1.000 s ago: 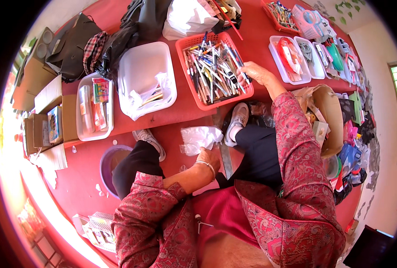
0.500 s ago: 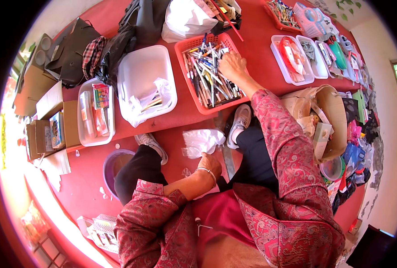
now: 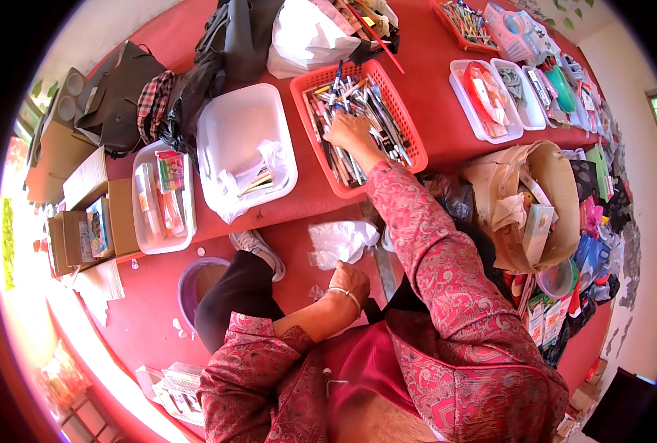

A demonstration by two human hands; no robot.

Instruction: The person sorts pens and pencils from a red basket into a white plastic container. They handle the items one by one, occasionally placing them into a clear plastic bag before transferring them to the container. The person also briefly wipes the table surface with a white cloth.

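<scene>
Over the red perforated basket (image 3: 415,157) my right hand (image 3: 350,133) reaches down among a pile of pens (image 3: 387,122). Its fingers are bent and touch the pens, with the tips hidden, so whether they grip one I cannot tell. Down in front of my lap, my left hand (image 3: 349,283) is closed, a bracelet around its wrist. A crumpled translucent plastic bag (image 3: 343,242) comes out at its thumb side, pinched there. Left of the basket, a white plastic tub (image 3: 228,122) holds another plastic bag (image 3: 272,159) with several pens or sticks in it.
A clear tub (image 3: 144,229) of packets and an open cardboard box (image 3: 125,221) stand at left. Black bags (image 3: 125,92) and a white bag (image 3: 306,37) lie at the back. A large carton (image 3: 491,173) is beside my right arm; a purple bucket (image 3: 188,292) is by my left leg.
My right hand has moved from the basket's right side to its left-middle, shifting the pens. My left hand stays low with the plastic bag. The view has shifted slightly.
</scene>
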